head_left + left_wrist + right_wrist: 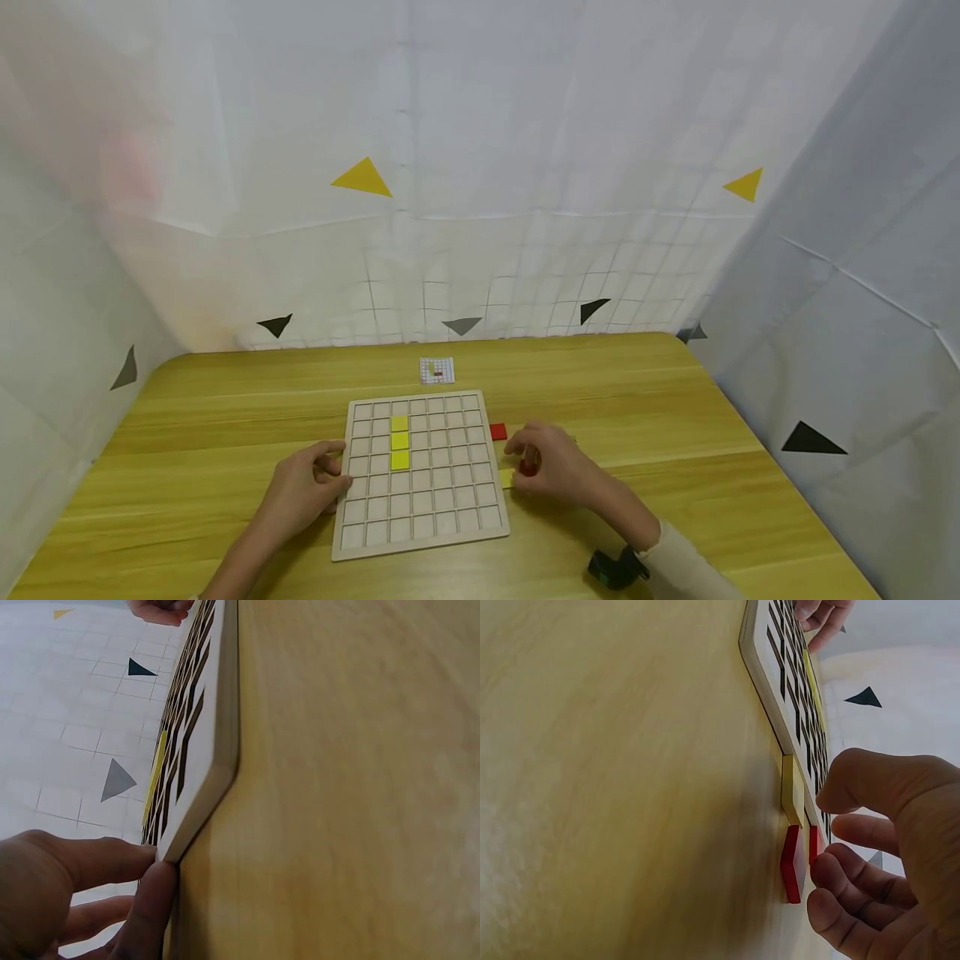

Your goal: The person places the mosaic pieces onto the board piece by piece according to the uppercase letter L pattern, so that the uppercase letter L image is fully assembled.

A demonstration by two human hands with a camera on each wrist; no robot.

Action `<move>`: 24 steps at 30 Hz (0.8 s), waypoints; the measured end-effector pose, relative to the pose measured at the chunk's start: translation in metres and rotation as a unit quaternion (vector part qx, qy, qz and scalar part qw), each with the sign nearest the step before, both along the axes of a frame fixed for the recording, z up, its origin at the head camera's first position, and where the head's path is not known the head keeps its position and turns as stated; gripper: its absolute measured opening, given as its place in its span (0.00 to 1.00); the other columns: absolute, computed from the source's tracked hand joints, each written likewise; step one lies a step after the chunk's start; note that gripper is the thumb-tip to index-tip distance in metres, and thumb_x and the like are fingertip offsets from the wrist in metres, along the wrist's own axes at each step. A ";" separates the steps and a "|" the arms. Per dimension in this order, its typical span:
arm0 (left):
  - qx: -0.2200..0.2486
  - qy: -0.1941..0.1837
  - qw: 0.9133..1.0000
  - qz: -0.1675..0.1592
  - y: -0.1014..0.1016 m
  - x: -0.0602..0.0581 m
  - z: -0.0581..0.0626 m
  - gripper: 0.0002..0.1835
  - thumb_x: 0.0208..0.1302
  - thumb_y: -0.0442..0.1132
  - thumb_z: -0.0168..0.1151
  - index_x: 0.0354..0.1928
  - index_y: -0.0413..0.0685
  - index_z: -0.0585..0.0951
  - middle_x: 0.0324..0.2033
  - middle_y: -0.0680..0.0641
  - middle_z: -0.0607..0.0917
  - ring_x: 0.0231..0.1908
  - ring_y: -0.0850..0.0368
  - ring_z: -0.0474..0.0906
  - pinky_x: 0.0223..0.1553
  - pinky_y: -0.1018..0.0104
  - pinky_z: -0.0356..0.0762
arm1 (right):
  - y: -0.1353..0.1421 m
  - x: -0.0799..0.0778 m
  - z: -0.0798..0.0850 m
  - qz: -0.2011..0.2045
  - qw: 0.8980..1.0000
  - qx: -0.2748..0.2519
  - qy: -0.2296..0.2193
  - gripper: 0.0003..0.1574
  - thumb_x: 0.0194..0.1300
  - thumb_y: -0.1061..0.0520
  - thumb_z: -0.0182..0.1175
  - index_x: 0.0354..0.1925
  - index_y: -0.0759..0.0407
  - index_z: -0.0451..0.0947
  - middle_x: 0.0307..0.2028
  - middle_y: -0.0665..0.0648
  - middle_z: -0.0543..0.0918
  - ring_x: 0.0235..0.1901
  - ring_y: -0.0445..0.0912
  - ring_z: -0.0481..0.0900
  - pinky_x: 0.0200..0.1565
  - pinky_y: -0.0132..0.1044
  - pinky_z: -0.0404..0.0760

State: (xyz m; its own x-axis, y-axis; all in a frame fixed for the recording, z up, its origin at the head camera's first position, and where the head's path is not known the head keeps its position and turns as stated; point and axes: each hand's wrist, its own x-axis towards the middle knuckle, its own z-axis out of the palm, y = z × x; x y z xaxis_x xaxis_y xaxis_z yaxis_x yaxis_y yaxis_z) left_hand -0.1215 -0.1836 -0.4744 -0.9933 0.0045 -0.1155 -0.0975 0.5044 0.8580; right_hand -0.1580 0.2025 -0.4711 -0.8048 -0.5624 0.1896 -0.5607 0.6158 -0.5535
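Observation:
A wooden grid board (442, 500) lies on the table, with three yellow tiles (400, 439) in a line in its upper left part. At the board's left edge, my left hand (303, 483) grips the rim with thumb and finger, as the left wrist view also shows. My right hand (555, 462) hovers just off the board's right side, fingers loosely bent and apart. Beneath it a red tile (793, 866) lies on the table, partly covered by the fingers in the head view. A yellow tile (507, 478) and another red tile (498, 432) lie against the board's right edge.
Behind the board lies a small printed card (437, 371) with a coloured grid pattern. White sheeting (480, 275) with yellow, black and grey triangles encloses the wooden table (225, 400) at the back and sides. A black device (618, 568) sits at the right wrist.

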 end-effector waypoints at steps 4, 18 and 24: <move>0.001 0.000 1.000 -0.001 0.000 0.000 0.000 0.29 0.57 0.27 0.70 0.62 0.35 0.77 0.35 0.44 0.81 0.29 0.55 0.81 0.23 0.64 0.84 | 0.001 0.002 -0.001 0.005 1.000 0.000 -0.003 0.15 0.52 0.62 0.72 0.41 0.57 0.83 0.32 0.50 0.78 0.29 0.40 0.76 0.30 0.30 0.79; -0.004 0.005 1.000 -0.007 -0.001 0.002 0.000 0.29 0.56 0.28 0.71 0.62 0.33 0.76 0.36 0.44 0.81 0.28 0.55 0.81 0.22 0.64 0.83 | -0.002 0.007 -0.005 0.028 0.999 -0.017 -0.024 0.17 0.49 0.64 0.71 0.41 0.58 0.84 0.30 0.50 0.77 0.28 0.39 0.75 0.29 0.30 0.79; -0.006 0.003 1.000 -0.003 0.000 0.000 0.000 0.29 0.56 0.28 0.70 0.62 0.35 0.77 0.35 0.44 0.81 0.28 0.55 0.82 0.22 0.64 0.84 | -0.005 0.009 -0.005 0.027 0.999 -0.011 -0.024 0.18 0.48 0.64 0.72 0.41 0.58 0.84 0.30 0.49 0.77 0.26 0.38 0.74 0.28 0.29 0.78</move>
